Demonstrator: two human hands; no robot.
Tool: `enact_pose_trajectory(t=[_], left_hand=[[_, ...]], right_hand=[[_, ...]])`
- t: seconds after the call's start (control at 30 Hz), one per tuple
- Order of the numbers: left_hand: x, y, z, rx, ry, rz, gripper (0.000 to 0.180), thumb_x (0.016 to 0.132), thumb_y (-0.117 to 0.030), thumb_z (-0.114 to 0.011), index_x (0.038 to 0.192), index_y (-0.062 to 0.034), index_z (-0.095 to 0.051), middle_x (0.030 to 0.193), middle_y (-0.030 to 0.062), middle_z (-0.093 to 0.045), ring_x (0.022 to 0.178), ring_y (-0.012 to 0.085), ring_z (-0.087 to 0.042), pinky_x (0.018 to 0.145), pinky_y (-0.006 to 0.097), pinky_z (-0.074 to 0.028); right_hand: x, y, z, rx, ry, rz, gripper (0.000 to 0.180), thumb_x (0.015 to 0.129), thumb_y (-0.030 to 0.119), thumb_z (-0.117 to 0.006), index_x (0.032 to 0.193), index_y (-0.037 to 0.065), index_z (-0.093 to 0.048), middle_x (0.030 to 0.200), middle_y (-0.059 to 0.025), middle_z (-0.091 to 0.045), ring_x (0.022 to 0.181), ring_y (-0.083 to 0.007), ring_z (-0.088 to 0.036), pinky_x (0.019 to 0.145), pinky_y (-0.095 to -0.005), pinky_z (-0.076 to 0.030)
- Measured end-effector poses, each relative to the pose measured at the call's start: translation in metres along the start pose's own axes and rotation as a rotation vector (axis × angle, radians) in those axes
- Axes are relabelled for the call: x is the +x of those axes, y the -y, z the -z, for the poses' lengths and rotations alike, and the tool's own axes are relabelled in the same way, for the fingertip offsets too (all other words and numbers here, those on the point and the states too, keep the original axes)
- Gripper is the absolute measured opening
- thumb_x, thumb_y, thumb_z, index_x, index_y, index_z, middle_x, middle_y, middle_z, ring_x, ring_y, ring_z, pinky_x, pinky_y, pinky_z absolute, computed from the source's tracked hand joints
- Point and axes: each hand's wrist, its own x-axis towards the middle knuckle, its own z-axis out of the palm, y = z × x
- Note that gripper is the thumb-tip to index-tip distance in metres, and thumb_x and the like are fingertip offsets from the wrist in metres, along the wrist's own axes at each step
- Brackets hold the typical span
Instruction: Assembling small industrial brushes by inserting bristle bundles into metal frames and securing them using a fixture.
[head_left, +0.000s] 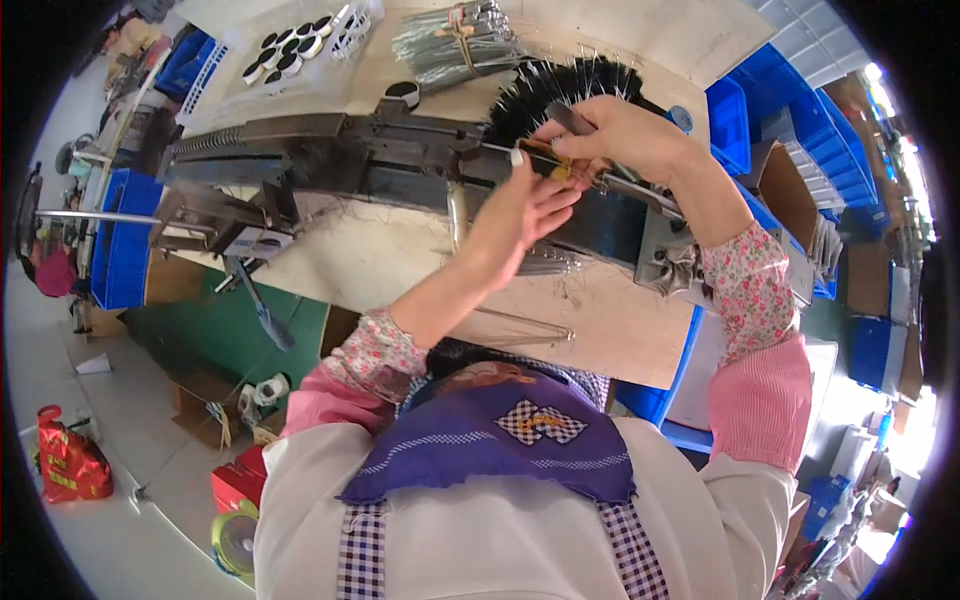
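Observation:
Over a long dark metal bench machine (400, 150), both my hands work close together. My right hand (635, 135) is closed, its fingers around a dark, blunt-ended piece (570, 118) whose kind I cannot make out. A small yellow-brown part (560, 172) shows beneath those fingers. My left hand (515, 220) reaches in from below with its fingers apart and its fingertips close to the yellow-brown part. Its thumb has a white tip and points up. Just behind the hands lies a pile of black bristle brushes (545, 90) with thin metal stems.
A bundle of tied wires (455, 45) lies at the back of the wooden bench (370, 255). Left of it are round black-and-white spools (290, 50). Blue bins (730, 120) stand at right. A bent wire rod (525, 325) is near the front edge.

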Motion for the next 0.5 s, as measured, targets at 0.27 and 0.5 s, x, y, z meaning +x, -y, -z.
enact_pose_trajectory(t=[0.27, 0.5], left_hand=[[-0.010, -0.033, 0.000, -0.578, 0.105, 0.082, 0.091, 0.091, -0.065, -0.038, 0.131, 0.0165, -0.027, 0.135, 0.0243, -0.039, 0.133, 0.0295, -0.035, 0.114, 0.039, -0.026], [-0.017, -0.024, 0.007, -0.516, 0.108, -0.012, 0.075, 0.096, -0.060, -0.031, 0.127, 0.0079, -0.042, 0.128, 0.0160, -0.048, 0.127, 0.0251, -0.043, 0.112, 0.037, -0.030]], right_hand=[[-0.038, 0.016, -0.007, -0.934, -0.497, 0.172, 0.034, 0.084, 0.014, -0.060, 0.116, 0.004, -0.061, 0.110, -0.0147, -0.057, 0.082, -0.0307, -0.054, 0.083, -0.0368, -0.046], [-0.021, 0.006, -0.057, -0.788, -0.676, 0.571, 0.024, 0.073, 0.006, -0.066, 0.096, 0.010, -0.070, 0.077, -0.0044, -0.059, 0.074, -0.0237, -0.058, 0.074, -0.0337, -0.041]])
